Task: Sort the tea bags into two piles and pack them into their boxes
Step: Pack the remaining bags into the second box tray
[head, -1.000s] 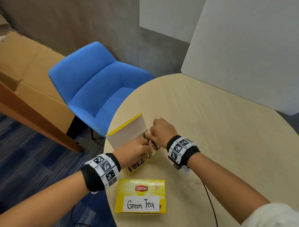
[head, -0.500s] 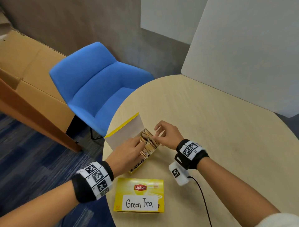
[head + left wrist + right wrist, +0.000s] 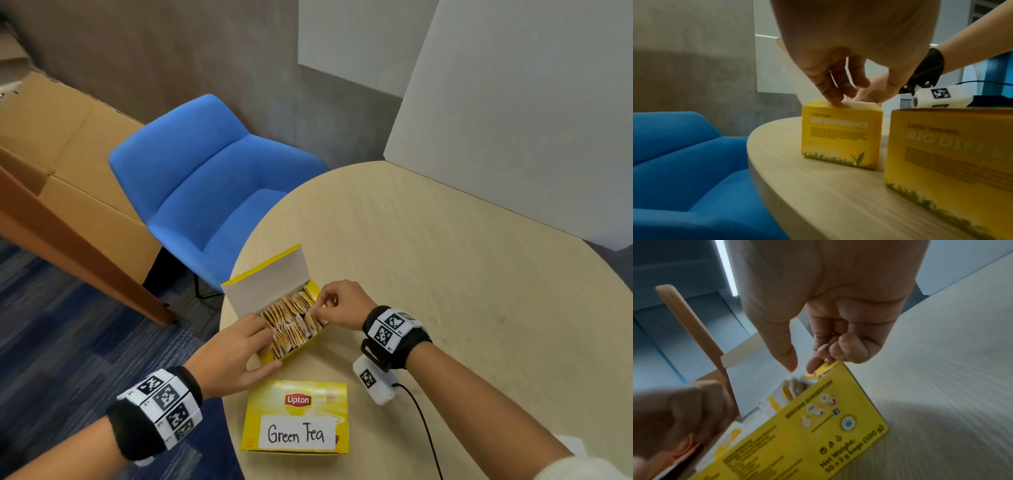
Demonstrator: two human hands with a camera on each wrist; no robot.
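Note:
An open yellow tea box (image 3: 310,342) stands near the round table's left edge with its lid (image 3: 270,287) raised and rows of tea bags (image 3: 291,320) inside. My left hand (image 3: 267,342) grips its near end, thumb on the side wall and fingers on the top edge (image 3: 836,100). At the far end my right hand (image 3: 317,305) has its fingers curled; thumb and forefinger pinch the top of a tea bag (image 3: 800,374). A closed yellow box labelled "Green Tea" (image 3: 296,416) lies flat nearer to me.
The wooden table (image 3: 445,274) stretches bare to the right and back. A blue chair (image 3: 212,192) stands just off its left edge, with a large cardboard box (image 3: 68,154) beyond. White boards (image 3: 513,120) lean behind the table. A black cable (image 3: 424,428) trails from my right wrist.
My right hand has drawn back from over the tea bags to the box's far right end. My left hand has slid back to the near end, uncovering the rows of bags.

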